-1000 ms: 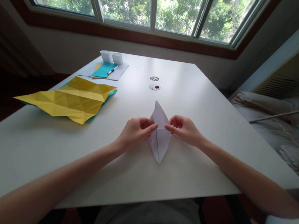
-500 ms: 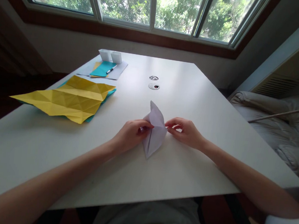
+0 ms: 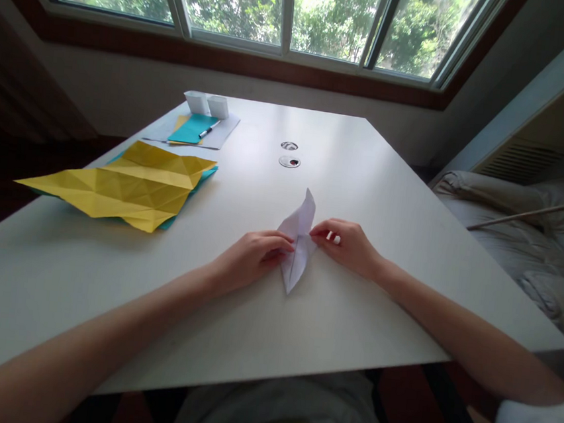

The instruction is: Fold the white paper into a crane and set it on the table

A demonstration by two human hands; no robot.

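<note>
A folded sheet of white paper (image 3: 298,259), pointed at its far and near ends, is between my two hands near the front of the table. My left hand (image 3: 254,252) grips its left side, thumb and fingers close together at the middle crease. On the right edge, my right hand (image 3: 341,244) pinches the paper between thumb and forefinger. The other fingers of the right hand are curled. Part of the paper's left side is hidden behind the left fingers.
On the white table (image 3: 363,299), a creased yellow sheet (image 3: 129,187) lies over a teal one at the left. Farther back are two small white paper boxes (image 3: 207,104), a teal sheet (image 3: 193,128) and a pen (image 3: 209,129). Two round grommets (image 3: 289,162) sit mid-table.
The white paper has turned a little, its far tip swinging right and its near tip shifting right. My left hand has moved slightly right with it. My right hand still pinches the right edge.
</note>
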